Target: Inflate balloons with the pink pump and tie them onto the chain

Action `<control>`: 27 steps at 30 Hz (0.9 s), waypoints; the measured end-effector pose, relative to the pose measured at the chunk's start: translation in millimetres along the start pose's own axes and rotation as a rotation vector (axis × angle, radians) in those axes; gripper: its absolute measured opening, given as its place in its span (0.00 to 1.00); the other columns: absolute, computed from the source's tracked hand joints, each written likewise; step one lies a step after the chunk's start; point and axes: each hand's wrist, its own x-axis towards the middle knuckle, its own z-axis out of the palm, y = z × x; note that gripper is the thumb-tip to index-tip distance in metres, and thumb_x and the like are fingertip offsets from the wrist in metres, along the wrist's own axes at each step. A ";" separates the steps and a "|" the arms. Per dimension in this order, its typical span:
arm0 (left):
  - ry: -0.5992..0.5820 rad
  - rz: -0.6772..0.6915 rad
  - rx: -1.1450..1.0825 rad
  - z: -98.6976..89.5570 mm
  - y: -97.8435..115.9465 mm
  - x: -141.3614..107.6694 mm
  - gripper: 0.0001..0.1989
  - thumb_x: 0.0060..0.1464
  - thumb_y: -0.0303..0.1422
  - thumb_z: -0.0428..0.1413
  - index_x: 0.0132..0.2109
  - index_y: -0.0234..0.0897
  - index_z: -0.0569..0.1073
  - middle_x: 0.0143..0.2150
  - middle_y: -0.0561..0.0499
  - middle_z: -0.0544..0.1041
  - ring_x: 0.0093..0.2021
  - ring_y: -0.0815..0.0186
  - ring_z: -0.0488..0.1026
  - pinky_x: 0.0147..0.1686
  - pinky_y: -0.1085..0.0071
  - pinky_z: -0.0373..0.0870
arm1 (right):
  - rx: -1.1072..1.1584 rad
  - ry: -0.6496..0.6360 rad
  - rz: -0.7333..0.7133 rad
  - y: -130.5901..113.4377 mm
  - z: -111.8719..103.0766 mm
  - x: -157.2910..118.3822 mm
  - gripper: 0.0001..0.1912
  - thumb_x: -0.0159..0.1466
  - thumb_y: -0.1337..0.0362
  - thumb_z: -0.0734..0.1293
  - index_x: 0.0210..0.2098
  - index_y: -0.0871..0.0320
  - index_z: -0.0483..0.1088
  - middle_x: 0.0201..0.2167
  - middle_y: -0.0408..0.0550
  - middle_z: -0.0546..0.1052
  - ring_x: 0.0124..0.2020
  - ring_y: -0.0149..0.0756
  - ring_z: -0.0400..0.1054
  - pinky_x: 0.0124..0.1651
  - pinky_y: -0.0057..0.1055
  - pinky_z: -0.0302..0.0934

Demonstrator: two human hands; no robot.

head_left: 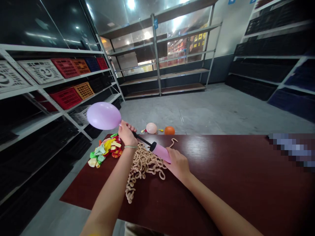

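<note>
A part-filled purple balloon points away to the left, its neck pinched in my left hand at the front end of a balloon pump. The fingers there hide the nozzle. Wrapped round the pump's pink barrel is my right hand. Between the two hands the black pump rod shows, drawn out and slanting. Under the pump lies a heap of beige cord in loose coils. Left of it sits a pile of limp balloons in several colours.
The dark red table has its left edge near the balloon pile. Beyond its far edge, a pale pink balloon and an orange balloon lie on the floor. Shelves with crates line the left; a metal rack stands behind.
</note>
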 end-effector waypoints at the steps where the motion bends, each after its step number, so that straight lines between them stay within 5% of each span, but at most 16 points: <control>1: -0.020 -0.030 0.007 3.4 -8.7 -9.6 0.18 0.56 0.44 0.57 0.29 0.39 0.59 0.18 0.63 0.55 0.15 0.77 0.55 0.15 0.79 0.53 | -0.019 0.011 0.026 1.3 0.3 -0.2 0.22 0.57 0.65 0.70 0.50 0.56 0.66 0.37 0.47 0.77 0.38 0.40 0.71 0.37 0.32 0.58; 5: -0.158 -0.152 0.025 12.9 -44.0 -53.1 0.20 0.55 0.46 0.58 0.29 0.39 0.59 0.18 0.62 0.57 0.14 0.76 0.57 0.15 0.78 0.56 | -0.026 0.053 0.111 5.5 -1.5 -1.1 0.23 0.57 0.63 0.70 0.52 0.57 0.66 0.39 0.48 0.77 0.37 0.40 0.72 0.36 0.32 0.57; 8: -0.203 -0.178 0.030 9.6 -52.7 -62.1 0.20 0.55 0.47 0.58 0.28 0.39 0.59 0.18 0.62 0.57 0.14 0.76 0.57 0.15 0.77 0.57 | -0.028 0.029 0.112 5.1 -3.4 -1.4 0.23 0.58 0.62 0.70 0.52 0.57 0.66 0.40 0.49 0.78 0.38 0.40 0.72 0.36 0.31 0.57; 14: -0.077 -0.172 0.030 -17.8 -15.7 -14.4 0.17 0.58 0.42 0.56 0.29 0.38 0.59 0.17 0.62 0.56 0.14 0.76 0.56 0.15 0.78 0.57 | -0.031 -0.031 -0.042 -2.8 -2.2 -1.9 0.22 0.59 0.63 0.69 0.52 0.56 0.65 0.41 0.48 0.77 0.42 0.39 0.71 0.39 0.30 0.57; 19: 0.015 -0.034 0.003 -17.0 16.2 20.8 0.14 0.61 0.39 0.53 0.30 0.38 0.60 0.17 0.63 0.54 0.14 0.76 0.54 0.14 0.79 0.53 | -0.013 -0.008 -0.053 -3.4 -1.9 0.6 0.21 0.59 0.64 0.69 0.51 0.56 0.66 0.39 0.47 0.77 0.40 0.39 0.71 0.39 0.30 0.56; 27: -0.186 -0.172 0.017 3.2 -37.1 -52.7 0.18 0.56 0.45 0.57 0.30 0.39 0.60 0.17 0.62 0.55 0.14 0.76 0.56 0.16 0.78 0.56 | -0.048 0.020 0.084 4.7 -1.4 -1.0 0.23 0.57 0.63 0.70 0.52 0.56 0.66 0.38 0.48 0.77 0.37 0.40 0.71 0.36 0.31 0.56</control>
